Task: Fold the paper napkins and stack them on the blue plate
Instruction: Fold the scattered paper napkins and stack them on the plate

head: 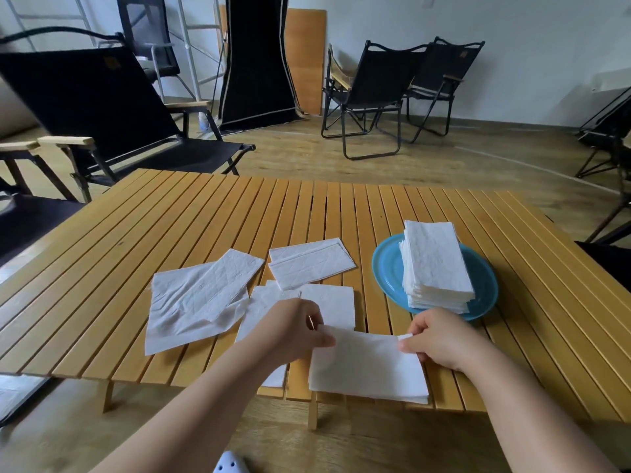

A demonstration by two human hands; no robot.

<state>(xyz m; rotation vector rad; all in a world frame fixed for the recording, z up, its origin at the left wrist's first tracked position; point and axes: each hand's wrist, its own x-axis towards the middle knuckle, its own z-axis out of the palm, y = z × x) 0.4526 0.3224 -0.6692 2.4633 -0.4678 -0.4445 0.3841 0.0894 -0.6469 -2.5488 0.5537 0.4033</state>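
Note:
A white paper napkin (367,365) lies folded near the table's front edge. My left hand (293,331) pinches its upper left corner and my right hand (440,339) pinches its upper right corner. The blue plate (386,268) sits to the right of centre and carries a tall stack of folded napkins (433,264). Several loose napkins lie left of the plate: a crumpled spread one (191,308), a folded one (310,262) and a flat one (336,305) partly under my left hand.
The slatted wooden table (205,216) ends just below the held napkin. Black folding chairs stand at the left (102,107), the back (379,93) and the right edge (607,131). A pale shoe tip (232,464) shows on the floor below.

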